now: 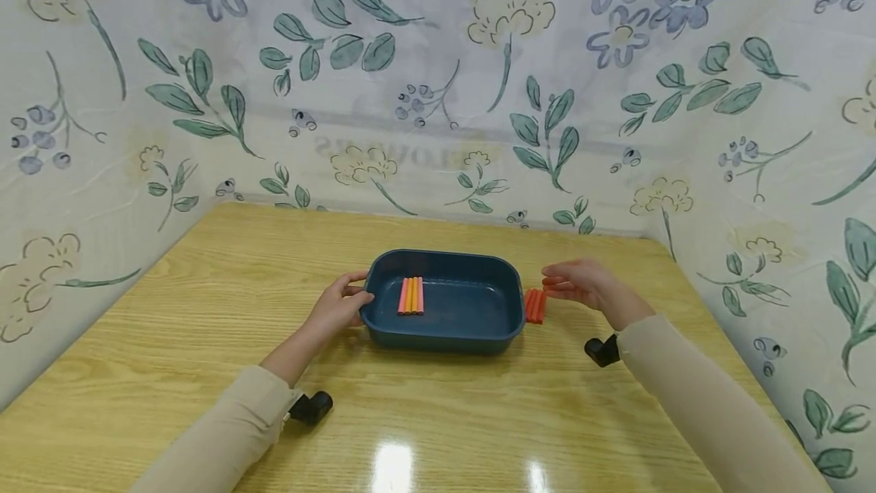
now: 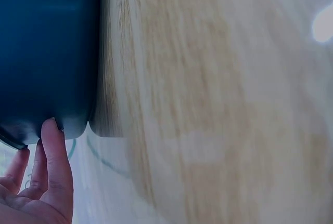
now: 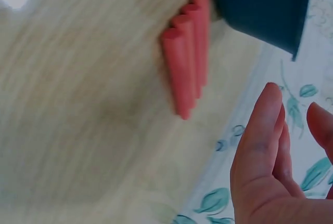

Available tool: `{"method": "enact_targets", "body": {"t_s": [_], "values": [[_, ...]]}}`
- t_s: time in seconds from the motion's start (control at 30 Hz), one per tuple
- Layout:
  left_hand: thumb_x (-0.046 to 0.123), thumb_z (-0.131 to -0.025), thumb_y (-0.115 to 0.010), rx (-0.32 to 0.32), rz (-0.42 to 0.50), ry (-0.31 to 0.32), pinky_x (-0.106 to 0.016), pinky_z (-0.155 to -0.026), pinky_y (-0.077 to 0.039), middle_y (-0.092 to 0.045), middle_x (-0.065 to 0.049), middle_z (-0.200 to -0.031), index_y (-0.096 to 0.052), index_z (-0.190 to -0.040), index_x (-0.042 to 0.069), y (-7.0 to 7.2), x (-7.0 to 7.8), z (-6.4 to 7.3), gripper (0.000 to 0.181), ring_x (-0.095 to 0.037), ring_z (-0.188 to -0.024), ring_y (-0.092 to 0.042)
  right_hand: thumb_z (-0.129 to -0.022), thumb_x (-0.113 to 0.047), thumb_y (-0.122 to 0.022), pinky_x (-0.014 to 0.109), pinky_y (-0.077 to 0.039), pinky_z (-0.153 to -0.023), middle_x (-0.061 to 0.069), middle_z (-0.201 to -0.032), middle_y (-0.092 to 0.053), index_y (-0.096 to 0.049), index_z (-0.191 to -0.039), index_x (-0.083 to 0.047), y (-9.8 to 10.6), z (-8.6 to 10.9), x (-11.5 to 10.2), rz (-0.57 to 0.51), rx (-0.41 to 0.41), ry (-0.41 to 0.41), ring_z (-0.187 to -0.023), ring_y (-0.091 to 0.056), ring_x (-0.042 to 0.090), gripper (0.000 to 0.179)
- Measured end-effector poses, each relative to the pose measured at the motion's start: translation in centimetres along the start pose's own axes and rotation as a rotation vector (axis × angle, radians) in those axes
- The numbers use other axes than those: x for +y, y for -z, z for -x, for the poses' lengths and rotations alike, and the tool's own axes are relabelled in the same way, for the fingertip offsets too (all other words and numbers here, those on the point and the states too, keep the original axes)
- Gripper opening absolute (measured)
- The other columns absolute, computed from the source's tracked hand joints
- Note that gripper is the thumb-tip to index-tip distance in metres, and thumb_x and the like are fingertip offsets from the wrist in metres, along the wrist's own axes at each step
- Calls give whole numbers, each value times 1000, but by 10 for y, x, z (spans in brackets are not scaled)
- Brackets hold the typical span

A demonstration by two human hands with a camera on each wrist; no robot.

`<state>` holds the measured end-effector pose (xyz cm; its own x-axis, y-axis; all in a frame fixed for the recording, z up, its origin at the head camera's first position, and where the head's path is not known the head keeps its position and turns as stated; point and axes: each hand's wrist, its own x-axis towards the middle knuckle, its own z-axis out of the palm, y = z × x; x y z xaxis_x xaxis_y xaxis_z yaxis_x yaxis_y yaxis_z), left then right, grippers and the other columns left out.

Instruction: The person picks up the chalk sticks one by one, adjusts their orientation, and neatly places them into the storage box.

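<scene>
My left hand (image 1: 340, 300) grips the left end of a dark blue rectangular tub (image 1: 445, 341), thumb at the rim. In the left wrist view, its fingertips meet the outer end wall of the tub (image 2: 49, 52). Pink and orange sticks (image 1: 411, 297) lie side by side inside the tub, toward its left. Just outside the right end, several red sticks (image 1: 535, 306) lie together on the table. Beside them hovers my right hand (image 1: 582, 282), fingers extended and holding nothing. The right wrist view shows a gap between that hand (image 3: 270, 177) and the red sticks (image 3: 187, 57).
A wood-grain table (image 1: 205, 310) carries everything. Floral-patterned cloth (image 1: 438, 82) rises behind it and along both sides. Black wrist cameras, one on the left wrist (image 1: 311, 407) and one on the right wrist (image 1: 602, 351), hang close above the tabletop.
</scene>
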<state>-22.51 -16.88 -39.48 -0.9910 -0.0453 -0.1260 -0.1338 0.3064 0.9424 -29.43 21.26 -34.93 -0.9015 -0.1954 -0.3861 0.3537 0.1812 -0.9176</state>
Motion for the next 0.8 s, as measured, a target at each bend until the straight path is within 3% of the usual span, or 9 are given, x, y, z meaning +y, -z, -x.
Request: {"method": "enact_targets", "body": {"t_s": [0.07, 0.27, 0.33, 0.43, 0.57, 0.8], "values": [[12, -94, -49, 0, -1, -3, -37, -74, -54, -44, -28, -127, -34, -140, 2, 0, -1, 0, 49, -30, -93, -62, -94, -9, -54, 34, -48, -88, 29, -134, -39, -35, -136, 12, 2, -1, 6, -15, 20, -12, -108, -55, 31, 51], [12, -94, -49, -4, 10, 2, -38, -74, -54, -43, -27, -127, -35, -140, 3, 0, 0, 0, 49, -31, -95, -61, -94, -8, -52, 35, -48, -89, 30, -137, -37, -34, -136, 13, 5, -4, 21, -31, 56, -35, -94, -59, 23, 50], [12, -94, -49, -5, 11, 3, -38, -75, -54, -43, -27, -127, -34, -140, 3, 0, 1, 0, 49, -32, -95, -61, -94, -8, -53, 35, -48, -89, 29, -136, -39, -35, -135, 13, 5, -5, 25, -22, 70, -45, -98, -58, 25, 50], [12, -94, -49, -6, 6, 4, -37, -75, -54, -43, -28, -128, -34, -140, 2, 1, 2, 0, 49, -33, -97, -60, -93, -7, -54, 35, -49, -87, 25, -129, -46, -36, -135, 12, 4, -8, 32, -25, 88, -64, -101, -57, 26, 50], [12, -95, -48, -6, 5, 5, -37, -75, -54, -43, -28, -128, -34, -140, 2, 1, 2, 0, 49, -34, -98, -60, -91, -3, -57, 33, -50, -84, 17, -113, -55, -35, -136, 12, 0, -11, 40, -30, 100, -89, -93, -58, 22, 52], [12, -94, -49, 0, -3, 8, -37, -74, -54, -43, -28, -128, -34, -140, 3, 0, 1, 0, 49, -33, -98, -60, -83, 6, -62, 29, -52, -80, 13, -103, -58, -32, -138, 10, -4, -16, 46, 112, 80, -60, -77, -60, 11, 63]]}}
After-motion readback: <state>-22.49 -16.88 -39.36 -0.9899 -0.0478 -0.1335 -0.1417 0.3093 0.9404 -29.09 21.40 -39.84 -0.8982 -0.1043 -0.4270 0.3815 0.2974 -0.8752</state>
